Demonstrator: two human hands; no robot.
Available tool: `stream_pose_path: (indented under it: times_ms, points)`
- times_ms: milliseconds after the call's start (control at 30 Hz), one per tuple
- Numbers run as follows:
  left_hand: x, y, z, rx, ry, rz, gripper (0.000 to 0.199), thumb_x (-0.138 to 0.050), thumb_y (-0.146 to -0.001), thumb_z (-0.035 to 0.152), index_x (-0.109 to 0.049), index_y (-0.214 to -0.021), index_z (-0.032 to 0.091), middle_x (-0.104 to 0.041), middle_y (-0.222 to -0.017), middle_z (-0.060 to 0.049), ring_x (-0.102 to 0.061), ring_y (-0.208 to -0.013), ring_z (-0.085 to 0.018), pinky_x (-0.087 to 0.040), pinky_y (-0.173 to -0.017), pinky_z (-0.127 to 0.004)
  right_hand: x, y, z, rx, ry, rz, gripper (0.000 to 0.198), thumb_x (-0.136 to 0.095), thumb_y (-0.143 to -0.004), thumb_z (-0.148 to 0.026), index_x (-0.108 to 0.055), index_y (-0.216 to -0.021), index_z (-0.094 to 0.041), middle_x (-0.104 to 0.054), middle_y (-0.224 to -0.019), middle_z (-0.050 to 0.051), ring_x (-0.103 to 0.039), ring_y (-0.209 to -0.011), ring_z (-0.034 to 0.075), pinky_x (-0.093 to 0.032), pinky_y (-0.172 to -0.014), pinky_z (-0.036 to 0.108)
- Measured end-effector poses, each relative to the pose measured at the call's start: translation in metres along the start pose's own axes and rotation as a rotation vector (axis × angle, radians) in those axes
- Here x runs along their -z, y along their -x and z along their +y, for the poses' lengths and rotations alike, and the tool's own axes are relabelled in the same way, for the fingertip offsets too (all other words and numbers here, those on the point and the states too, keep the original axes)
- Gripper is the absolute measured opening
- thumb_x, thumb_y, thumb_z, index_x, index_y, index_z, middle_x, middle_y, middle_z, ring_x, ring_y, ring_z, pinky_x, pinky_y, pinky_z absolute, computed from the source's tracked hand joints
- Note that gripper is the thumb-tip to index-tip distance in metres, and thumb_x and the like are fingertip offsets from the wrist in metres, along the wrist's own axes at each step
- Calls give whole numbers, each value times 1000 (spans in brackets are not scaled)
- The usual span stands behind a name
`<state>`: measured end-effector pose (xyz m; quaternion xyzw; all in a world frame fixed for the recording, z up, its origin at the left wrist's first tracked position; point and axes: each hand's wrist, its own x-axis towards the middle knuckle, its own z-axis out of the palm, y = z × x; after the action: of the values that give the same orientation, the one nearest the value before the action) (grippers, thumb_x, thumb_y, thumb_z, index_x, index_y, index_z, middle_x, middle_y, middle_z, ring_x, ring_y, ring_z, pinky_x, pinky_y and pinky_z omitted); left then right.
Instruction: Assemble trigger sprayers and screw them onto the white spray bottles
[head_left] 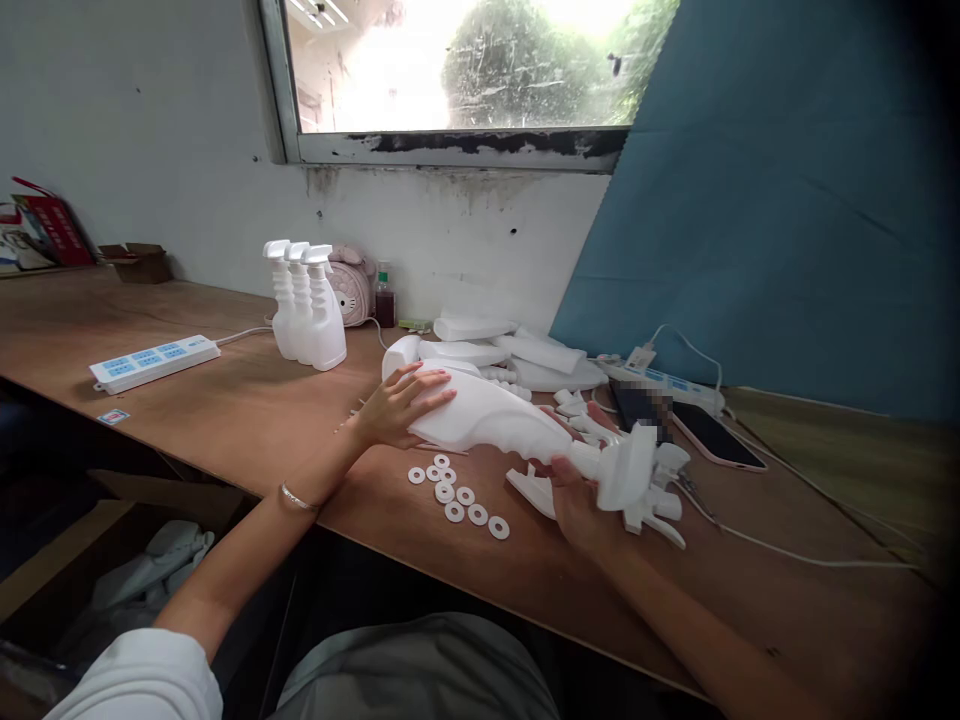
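A white plastic spray bottle (487,412) lies tilted on its side between my hands, with its white trigger head (628,466) at the right end. My left hand (405,402) grips the bottle's broad base, fingers laid over the top. My right hand (576,495) is closed around the neck just below the head. Several flat white washers (465,496) lie on the table below the bottle. Loose white trigger heads (664,500) lie beside my right hand, partly hidden. Behind the bottle is a pile of white bottles without heads (544,352).
Three upright spray bottles (324,315) stand at the back left, near a pink bag (352,290) and a dark liquid bottle (385,303). Power strips (156,362) lie left and right. A phone (718,436) and cables are at right. Below the table's left edge is an open carton (60,560).
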<state>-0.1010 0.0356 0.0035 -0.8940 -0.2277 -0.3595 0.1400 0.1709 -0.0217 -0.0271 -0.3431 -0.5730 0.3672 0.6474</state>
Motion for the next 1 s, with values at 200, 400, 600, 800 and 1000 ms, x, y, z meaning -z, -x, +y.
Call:
stream_pose_path:
  times_ms: [200, 400, 600, 800, 1000]
  points:
    - [9, 2, -5, -34, -324, 246, 40, -45, -84, 42, -50, -115, 18, -55, -120, -13, -46, -118, -22, -35, -100, -43, -14, 2, -4, -40, -157, -98, 82, -69, -67, -41, -22, -133, -39, -49, -129, 4, -56, -107, 26, -53, -81, 44]
    - [29, 4, -35, 529, -332, 615, 54, -61, -70, 45, -48, -113, 15, -59, -113, -12, -54, -106, -24, -44, -90, -38, -14, -6, 1, -77, -195, -241, 81, -68, -70, -40, -18, -134, -41, -48, -128, 7, -56, -107, 23, -50, -85, 44]
    - [25, 27, -82, 1018, -136, 694, 47, -64, -66, 34, -52, -108, 15, -64, -97, -8, -60, -94, -22, -47, -83, -30, -14, -2, 0, -64, -167, -295, 70, -66, -73, -36, -27, -130, -38, -52, -118, 7, -58, -99, 20, -54, -74, 37]
    - [5, 67, -117, 1236, -51, 451, 49, -69, -59, 30, -56, -104, 15, -64, -101, -10, -58, -99, -27, -45, -87, -37, -16, 1, 1, -66, -128, -416, 69, -65, -74, -37, -27, -131, -36, -52, -113, 7, -60, -83, 17, -53, -73, 38]
    - [-8, 90, -132, 1269, 29, 428, 51, -69, -60, 34, -54, -105, 13, -62, -105, -13, -58, -99, -27, -46, -85, -36, -18, 2, 1, -92, -106, -414, 69, -65, -74, -36, -27, -132, -37, -49, -114, 6, -59, -80, 15, -52, -73, 36]
